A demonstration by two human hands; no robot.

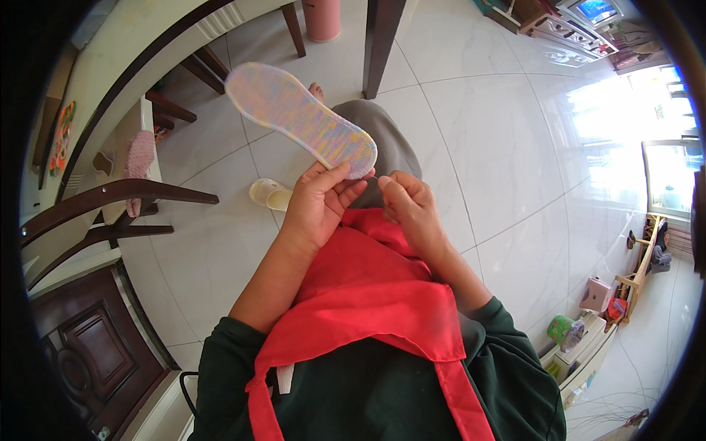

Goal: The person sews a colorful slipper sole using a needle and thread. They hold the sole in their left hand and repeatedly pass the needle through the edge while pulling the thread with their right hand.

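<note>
A knitted shoe insole (294,110) in mixed pink, yellow and lilac, edged in a pale trim, points up and to the left. My left hand (321,197) grips its narrow heel end, thumb on top and fingers beneath. Just to the right, my right hand (408,202) is closed in a pinch close to the heel's edge. Whatever sits between its fingertips is too small to make out. Below both hands a red apron (360,294) covers my lap and chest.
A cream slipper (270,194) lies on the tiled floor (507,140) left of my hands. At the left stand a dark wooden chair (118,192) and a long table (140,44). A dark table leg (381,48) and a pink cylinder (322,18) are ahead.
</note>
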